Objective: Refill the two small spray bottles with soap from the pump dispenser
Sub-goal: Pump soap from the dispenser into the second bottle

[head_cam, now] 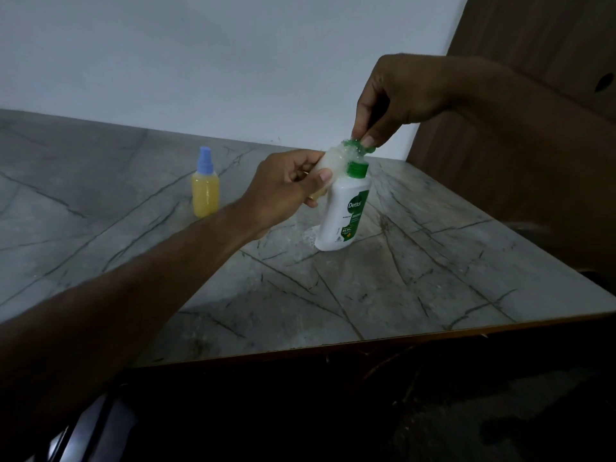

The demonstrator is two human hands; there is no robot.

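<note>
We count two small spray bottles. One is in our left hand (286,181), whose fingers and thumb curl around it: a clear bottle (328,168), foamy at the top, tilted with its mouth against the green pump head (358,146) of the single soap dispenser (345,208). The other spray bottle (205,188), filled with yellow liquid and topped by a blue sprayer, stands upright by itself on the table, well to the left of the dispenser.

The white dispenser with its green collar stands on the grey marbled table (383,295). Our right hand (396,95) comes down from above and pinches the pump head between thumb and fingertips. Beside the dispenser's base lies one small patch of foam (308,236). Behind the table we see a pale wall (200,61) and one brown wooden panel (540,45) at the right.
</note>
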